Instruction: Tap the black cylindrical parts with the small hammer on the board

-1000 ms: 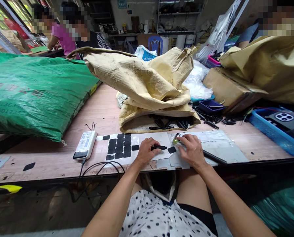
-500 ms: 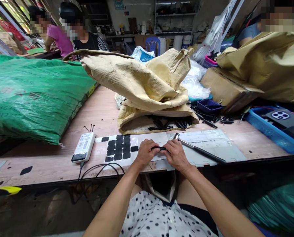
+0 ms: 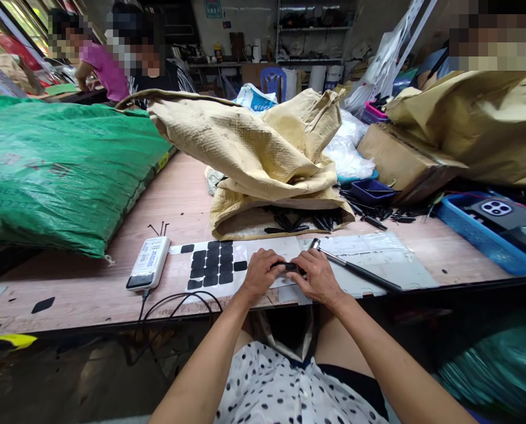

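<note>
Between my two hands is a small black rod-like part [image 3: 290, 267], lying sideways. My left hand [image 3: 262, 272] is closed on its left end, and my right hand [image 3: 315, 274] pinches its right end; the fingers cover both ends. Just left of my hands lies a sheet of black square stickers [image 3: 213, 263]. A long black rod with a silver head [image 3: 360, 268] rests beyond and to the right of my right hand, on a pale board [image 3: 390, 259]. Similar black parts [image 3: 296, 222] spill from the mouth of a tan sack [image 3: 263, 153] in front.
A white power bank [image 3: 149, 263] with a black cable [image 3: 179, 297] stands to the left, near a bulging green sack [image 3: 64, 176]. On the right are a blue basket [image 3: 479, 235] and a cardboard box [image 3: 410, 159]. Other people [image 3: 104, 68] sit across the room.
My right fingers have shifted slightly on the black part, and more of it shows between my hands. My left hand stays nearly in place. The view has turned a little.
</note>
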{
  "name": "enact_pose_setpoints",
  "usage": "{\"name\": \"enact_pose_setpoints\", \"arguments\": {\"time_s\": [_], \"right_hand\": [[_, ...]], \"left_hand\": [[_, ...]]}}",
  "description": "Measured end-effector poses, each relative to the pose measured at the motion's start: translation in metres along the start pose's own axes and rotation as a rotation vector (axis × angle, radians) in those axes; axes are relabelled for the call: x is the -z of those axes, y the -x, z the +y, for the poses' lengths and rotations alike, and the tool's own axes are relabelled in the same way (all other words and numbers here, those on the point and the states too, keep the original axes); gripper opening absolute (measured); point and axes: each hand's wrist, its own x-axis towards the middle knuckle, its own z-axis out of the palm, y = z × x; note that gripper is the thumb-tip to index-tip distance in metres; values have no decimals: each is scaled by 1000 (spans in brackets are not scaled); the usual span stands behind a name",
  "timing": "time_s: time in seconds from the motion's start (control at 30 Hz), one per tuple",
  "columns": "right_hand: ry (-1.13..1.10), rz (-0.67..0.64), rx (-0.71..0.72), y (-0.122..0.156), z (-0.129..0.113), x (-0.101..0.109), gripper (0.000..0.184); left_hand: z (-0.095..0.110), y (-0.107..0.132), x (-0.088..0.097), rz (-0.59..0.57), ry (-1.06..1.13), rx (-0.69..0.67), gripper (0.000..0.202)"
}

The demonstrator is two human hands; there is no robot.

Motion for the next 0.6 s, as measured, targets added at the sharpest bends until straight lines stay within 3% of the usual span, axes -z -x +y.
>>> {"name": "enact_pose_setpoints", "arguments": {"time_s": [0.27,0.33,0.47,0.6], "right_hand": [[132,-18,2,1,-1,5,22],[142,38,-37,6,10,13,24],[289,178,-251,20,44,23,33],[339,169,-312,27,64,20,22]], "left_hand": [[1,0,-2,12,-38,13,15],[2,1,-2,21,-23,12,14],[4,1,0,35,8,11,11],[5,1,0,33,21,17,10]]}}
